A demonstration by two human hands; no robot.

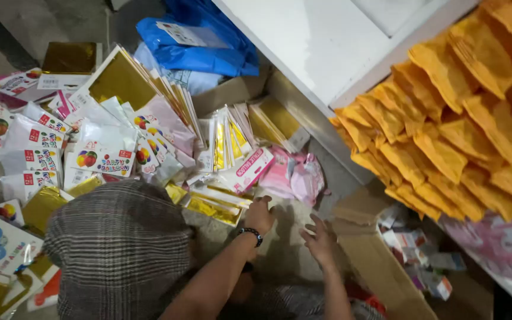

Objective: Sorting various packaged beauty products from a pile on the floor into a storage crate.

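My left hand (pixel 260 214), with a black bead bracelet on the wrist, reaches to the near edge of flat gold foil packets (pixel 211 207) lying on the floor. Its fingers curl down out of sight, so I cannot tell whether they grip a packet. My right hand (pixel 321 240) hovers just right of it with fingers spread, holding nothing, next to the flap of a brown cardboard box (pixel 365 252). Pink plastic packets (pixel 296 176) lie just beyond both hands.
A plaid hat (pixel 117 249) fills the lower left. Upright rows of balloon packets (pixel 99 155) and gold packets (pixel 226 139) crowd the floor. A blue plastic bag (pixel 200 44) lies at the back. White shelving (pixel 321 44) holds orange paper stacks (pixel 445 124). Small boxes (pixel 413 249) fill the carton.
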